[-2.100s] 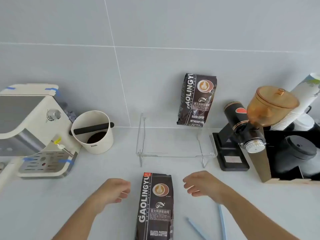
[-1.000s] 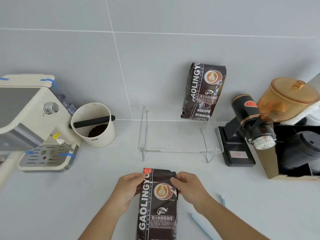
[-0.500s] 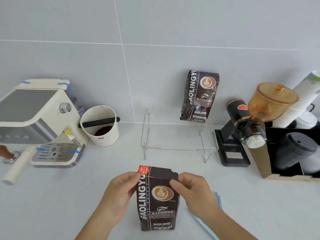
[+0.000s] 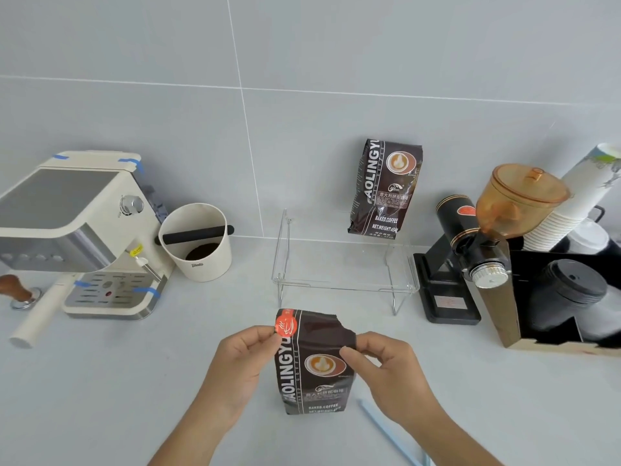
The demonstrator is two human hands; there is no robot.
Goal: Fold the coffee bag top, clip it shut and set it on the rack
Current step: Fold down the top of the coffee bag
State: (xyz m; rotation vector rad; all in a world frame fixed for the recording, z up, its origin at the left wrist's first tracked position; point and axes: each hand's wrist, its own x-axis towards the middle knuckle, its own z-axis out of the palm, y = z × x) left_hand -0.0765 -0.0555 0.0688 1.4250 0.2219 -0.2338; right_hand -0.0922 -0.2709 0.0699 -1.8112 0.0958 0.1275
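The coffee bag (image 4: 314, 363) stood upright on the pale worktop (image 4: 100, 381), its long axis running bottom to top, base toward the person and torn, uneven top edge pointing away toward the rack (image 4: 346, 264). Its printed face was turned up to the camera, the brand lettering reading up the left side.

The left hand (image 4: 235, 368) pinched the bag's upper left corner, thumb and forefinger closed on the foil just beside the red round mark; the other fingers (image 4: 232, 344) curled loosely behind. The right hand (image 4: 386, 368) pinched the upper right edge in the same way, thumb on the front face and forefinger over the crumpled rim, so the bag sat between the two sets of fingers. The top was not yet folded over.

Beyond the fingers stood the clear rack, and on its far right part a second coffee bag (image 4: 384, 188) leaned upright against the tiled wall. To the right of the right hand, near the wrist, a pale blue clip (image 4: 389, 432) lay on the worktop, apart from the bag. Well to the left of the left hand were an espresso machine (image 4: 77, 230) and a cream knock box (image 4: 196, 242); well to the right, a black grinder (image 4: 470, 257) with an amber hopper.
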